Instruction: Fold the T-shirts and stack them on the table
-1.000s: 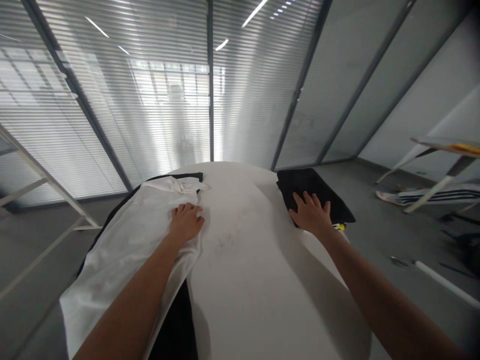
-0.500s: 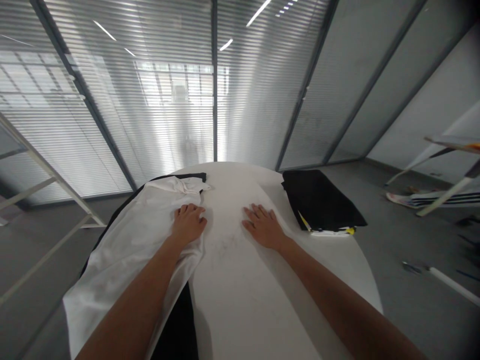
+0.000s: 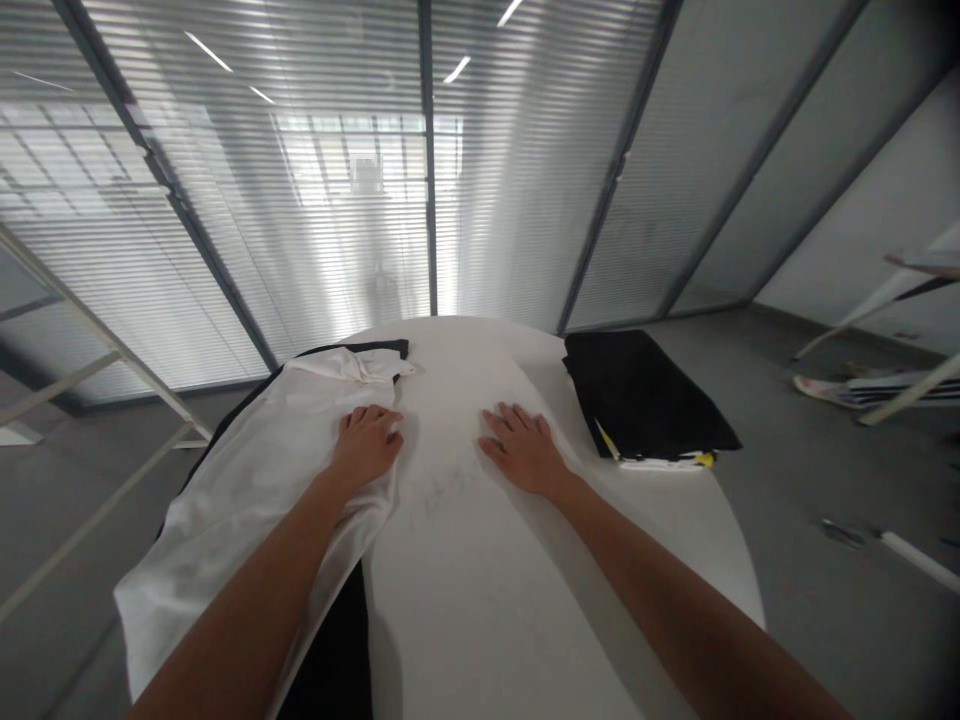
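Observation:
My left hand (image 3: 366, 446) rests palm down on a white garment (image 3: 247, 500) spread over the left side of a white table (image 3: 487, 600); its fingers are slightly curled on the cloth's edge. A black garment (image 3: 337, 650) lies under the white one. My right hand (image 3: 523, 450) lies flat on the bare tabletop with its fingers spread, holding nothing. A folded black cloth (image 3: 645, 395) sits on the table's right side, clear of that hand.
White and yellow items (image 3: 660, 462) stick out from under the folded black cloth. Glass walls with blinds (image 3: 337, 180) stand behind the table. A white frame (image 3: 90, 360) is at left. Table legs and striped fabric (image 3: 892, 385) lie on the grey floor at right.
My right hand left the folded black cloth and moved left onto the bare tabletop, where it now lies flat. My left hand stayed on the white garment.

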Action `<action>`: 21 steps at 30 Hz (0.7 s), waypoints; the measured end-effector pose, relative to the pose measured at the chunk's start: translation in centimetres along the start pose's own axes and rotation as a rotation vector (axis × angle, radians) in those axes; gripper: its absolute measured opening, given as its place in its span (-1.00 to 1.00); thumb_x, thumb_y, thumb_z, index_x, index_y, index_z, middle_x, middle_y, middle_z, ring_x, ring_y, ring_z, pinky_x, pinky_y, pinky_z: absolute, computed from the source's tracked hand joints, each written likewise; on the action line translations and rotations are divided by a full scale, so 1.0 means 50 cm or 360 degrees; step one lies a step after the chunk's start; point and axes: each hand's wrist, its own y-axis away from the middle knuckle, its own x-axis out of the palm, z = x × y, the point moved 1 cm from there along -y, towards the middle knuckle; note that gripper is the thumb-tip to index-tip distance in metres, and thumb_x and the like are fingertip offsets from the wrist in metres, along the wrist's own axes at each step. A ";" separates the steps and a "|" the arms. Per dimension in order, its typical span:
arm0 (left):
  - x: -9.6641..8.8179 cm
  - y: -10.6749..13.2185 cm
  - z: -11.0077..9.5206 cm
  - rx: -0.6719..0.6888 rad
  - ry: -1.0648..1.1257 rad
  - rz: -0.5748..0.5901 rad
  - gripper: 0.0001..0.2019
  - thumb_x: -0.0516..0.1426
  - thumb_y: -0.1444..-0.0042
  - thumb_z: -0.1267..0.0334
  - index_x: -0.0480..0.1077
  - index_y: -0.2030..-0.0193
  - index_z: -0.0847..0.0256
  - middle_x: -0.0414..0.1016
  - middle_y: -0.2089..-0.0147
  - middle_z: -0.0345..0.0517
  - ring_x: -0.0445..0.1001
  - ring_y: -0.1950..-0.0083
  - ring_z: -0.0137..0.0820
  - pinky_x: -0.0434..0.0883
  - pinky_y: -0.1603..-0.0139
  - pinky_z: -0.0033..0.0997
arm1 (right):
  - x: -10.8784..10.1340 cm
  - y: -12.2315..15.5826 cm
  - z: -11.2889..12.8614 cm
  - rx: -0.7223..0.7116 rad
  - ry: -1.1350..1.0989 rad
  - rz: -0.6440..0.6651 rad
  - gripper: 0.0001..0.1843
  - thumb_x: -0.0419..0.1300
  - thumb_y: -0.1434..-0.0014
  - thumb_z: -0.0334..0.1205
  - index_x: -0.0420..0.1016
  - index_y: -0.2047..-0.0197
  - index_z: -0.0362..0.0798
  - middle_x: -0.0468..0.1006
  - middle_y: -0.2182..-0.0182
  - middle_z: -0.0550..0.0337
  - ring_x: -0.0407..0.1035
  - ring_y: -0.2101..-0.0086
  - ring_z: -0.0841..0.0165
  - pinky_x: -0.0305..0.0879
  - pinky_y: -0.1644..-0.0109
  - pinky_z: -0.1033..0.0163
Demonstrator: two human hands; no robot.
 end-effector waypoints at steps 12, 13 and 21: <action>-0.013 0.016 -0.025 0.0089 0.0018 0.0011 -0.62 -0.02 -0.18 0.24 0.45 -0.08 0.06 0.47 -0.11 -0.05 0.35 -0.14 -0.16 0.24 -0.18 -0.08 | -0.006 0.002 -0.011 0.0022 -0.0109 -0.0031 -0.37 -0.19 -0.33 0.19 0.15 -0.35 0.13 0.11 -0.35 0.03 -0.04 -0.30 0.08 -0.16 -0.30 -0.20; -0.020 0.018 -0.030 0.0126 0.0056 0.0038 -0.63 -0.03 -0.18 0.26 0.46 -0.06 0.06 0.49 -0.08 -0.07 0.39 -0.11 -0.20 0.26 -0.17 -0.12 | -0.006 0.003 -0.011 0.0024 -0.0111 -0.0042 -0.37 -0.18 -0.32 0.19 0.16 -0.34 0.14 0.12 -0.35 0.03 -0.03 -0.30 0.07 -0.16 -0.30 -0.20; -0.115 0.009 0.099 -0.0231 -0.0116 -0.0097 -0.67 -0.03 -0.19 0.24 0.37 -0.05 0.13 0.56 0.09 -0.14 0.50 0.17 -0.35 0.37 0.10 -0.37 | -0.005 0.006 -0.013 0.0021 -0.0132 -0.0076 -0.38 -0.17 -0.32 0.18 0.19 -0.33 0.12 0.14 -0.34 0.02 -0.01 -0.29 0.06 -0.15 -0.29 -0.21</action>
